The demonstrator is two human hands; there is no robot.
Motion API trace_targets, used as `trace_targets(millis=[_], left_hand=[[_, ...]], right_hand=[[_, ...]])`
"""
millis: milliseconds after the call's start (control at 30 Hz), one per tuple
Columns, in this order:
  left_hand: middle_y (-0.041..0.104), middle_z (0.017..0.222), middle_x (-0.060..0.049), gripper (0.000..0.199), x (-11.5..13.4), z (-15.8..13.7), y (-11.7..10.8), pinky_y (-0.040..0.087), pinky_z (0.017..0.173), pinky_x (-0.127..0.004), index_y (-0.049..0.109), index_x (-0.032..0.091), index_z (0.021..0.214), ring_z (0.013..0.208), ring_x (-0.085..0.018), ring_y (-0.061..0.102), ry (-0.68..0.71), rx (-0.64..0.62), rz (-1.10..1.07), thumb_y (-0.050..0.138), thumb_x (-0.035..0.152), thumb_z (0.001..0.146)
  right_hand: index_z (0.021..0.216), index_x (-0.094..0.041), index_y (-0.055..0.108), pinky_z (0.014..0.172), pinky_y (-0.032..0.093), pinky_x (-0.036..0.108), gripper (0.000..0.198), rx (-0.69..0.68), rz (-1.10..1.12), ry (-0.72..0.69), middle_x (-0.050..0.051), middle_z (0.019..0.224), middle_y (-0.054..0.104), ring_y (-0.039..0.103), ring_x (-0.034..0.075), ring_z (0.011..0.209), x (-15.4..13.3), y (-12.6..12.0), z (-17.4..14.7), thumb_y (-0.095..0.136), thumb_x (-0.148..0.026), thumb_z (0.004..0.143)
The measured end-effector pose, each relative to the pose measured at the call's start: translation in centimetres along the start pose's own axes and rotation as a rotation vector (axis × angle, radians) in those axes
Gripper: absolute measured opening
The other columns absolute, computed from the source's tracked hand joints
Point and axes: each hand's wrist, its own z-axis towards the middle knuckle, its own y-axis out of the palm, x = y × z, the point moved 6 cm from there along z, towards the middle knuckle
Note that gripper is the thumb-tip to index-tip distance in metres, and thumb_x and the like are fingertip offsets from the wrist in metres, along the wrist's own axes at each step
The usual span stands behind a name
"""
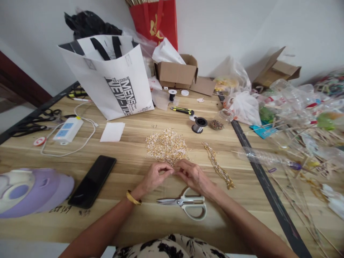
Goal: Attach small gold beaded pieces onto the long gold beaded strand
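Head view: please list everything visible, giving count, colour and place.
Small-piece heap: one, gold and clear, centre
Beaded strand bundle: one, gold, right
Loop-handled scissors: one, white, front
Overlapping scissors: count unclear, black-handled, left
Rectangular phone: one, black, left
Rounded plastic device: one, purple-cream, left
Boxy plastic unit: one, white, left
Square paper: one, white, left
Round spools: two, partly black, back
Plastic cutter: one, yellow-black, back
Cardboard boxes: two, brown, back
Shopping bags: two, white, red, back
Crumpled plastic bags: uncountable, translucent, right
Left hand: one, bare, centre
Right hand: one, bare, centre
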Motion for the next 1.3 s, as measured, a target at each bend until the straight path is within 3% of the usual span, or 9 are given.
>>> trace_targets(millis=[367, 500, 567, 733, 867, 967, 1133, 1233, 1300], left_hand=[[0.07, 0.075, -0.005, 0.018, -0.3, 0.2, -0.3, 0.046, 0.067, -0.024, 0.067, 0.012, 0.074, 0.071, -0.015, 0.061, -0.061, 0.013, 0.004, 0.058, 0.026, 0.08], [0.07, 0.079, -0.005, 0.023, -0.3, 0.6, -2.3, 0.047, 0.071, -0.025, 0.067, 0.013, 0.076, 0.076, -0.016, 0.063, -0.068, 0.075, 0.057, 0.053, 0.031, 0.083], [0.07, 0.079, -0.005, 0.03, -0.2, 0.8, -4.5, 0.047, 0.071, -0.025, 0.066, 0.014, 0.077, 0.076, -0.017, 0.063, -0.088, 0.157, 0.2, 0.047, 0.035, 0.087], [0.068, 0.082, -0.007, 0.029, 0.3, 0.7, -10.5, 0.042, 0.069, -0.027, 0.065, 0.015, 0.084, 0.077, -0.019, 0.061, -0.102, 0.405, 0.908, 0.041, 0.03, 0.089], [0.068, 0.079, -0.008, 0.027, -1.0, 0.7, -13.1, 0.04, 0.066, -0.029, 0.065, 0.017, 0.078, 0.075, -0.021, 0.061, -0.262, 0.421, 1.233, 0.044, 0.032, 0.087], [0.067, 0.082, -0.01, 0.025, -1.6, 0.9, -13.8, 0.041, 0.069, -0.032, 0.065, 0.016, 0.088, 0.079, -0.024, 0.061, -0.283, 0.361, 1.332, 0.043, 0.028, 0.087], [0.063, 0.096, -0.013, 0.03, -0.9, 1.5, -12.9, 0.043, 0.079, -0.039, 0.059, 0.013, 0.11, 0.094, -0.029, 0.057, -0.155, 0.327, 1.355, 0.042, 0.02, 0.086], [0.062, 0.102, -0.01, 0.03, 0.0, 2.0, -9.7, 0.044, 0.086, -0.036, 0.056, 0.015, 0.114, 0.097, -0.024, 0.056, 0.011, 0.215, 1.17, 0.043, 0.018, 0.087], [0.062, 0.1, -0.007, 0.023, 0.7, 2.2, -6.7, 0.043, 0.089, -0.034, 0.06, 0.016, 0.105, 0.097, -0.02, 0.055, 0.123, 0.054, 1.037, 0.044, 0.018, 0.088]], right_hand=[[0.093, -0.018, 0.059, 0.065, 0.047, 0.026, 0.015, 0.119, -0.023, -0.05, 0.006, 0.082, 0.06, 0.058, 0.015, 0.072, 1.0, 0.6, -0.7, 0.044, -0.018, 0.093], [0.093, -0.018, 0.058, 0.068, 0.048, 0.027, 0.018, 0.17, -0.038, -0.08, 0.007, 0.085, 0.059, 0.057, 0.016, 0.075, 1.6, 0.4, -0.8, 0.04, -0.018, 0.094], [0.094, -0.019, 0.058, 0.072, 0.049, 0.029, 0.017, 0.205, -0.051, -0.094, 0.008, 0.088, 0.06, 0.058, 0.017, 0.081, 2.1, 0.2, -0.8, 0.04, -0.018, 0.093], [0.092, -0.02, 0.058, 0.071, 0.05, 0.03, 0.014, 0.31, -0.028, -0.116, 0.007, 0.086, 0.061, 0.058, 0.018, 0.081, 3.4, -0.1, -1.1, 0.045, -0.016, 0.091], [0.086, -0.019, 0.058, 0.063, 0.048, 0.028, 0.009, 0.416, 0.067, -0.026, 0.006, 0.08, 0.061, 0.058, 0.017, 0.074, 4.6, -0.6, -1.3, 0.05, -0.018, 0.088], [0.083, -0.019, 0.058, 0.059, 0.046, 0.027, 0.007, 0.47, 0.133, 0.057, 0.004, 0.077, 0.059, 0.056, 0.015, 0.069, 5.4, -0.8, -1.5, 0.052, -0.02, 0.087], [0.082, -0.018, 0.058, 0.059, 0.045, 0.026, 0.006, 0.477, 0.157, 0.074, 0.004, 0.077, 0.058, 0.055, 0.015, 0.069, 5.8, -0.8, -1.5, 0.053, -0.019, 0.086], [0.082, -0.018, 0.058, 0.06, 0.044, 0.026, 0.006, 0.473, 0.15, 0.06, 0.004, 0.076, 0.058, 0.054, 0.014, 0.068, 5.8, -0.8, -1.4, 0.053, -0.019, 0.086], [0.082, -0.018, 0.058, 0.059, 0.044, 0.026, 0.007, 0.468, 0.153, 0.064, 0.003, 0.076, 0.058, 0.054, 0.014, 0.067, 5.8, -0.7, -1.4, 0.053, -0.02, 0.086]])
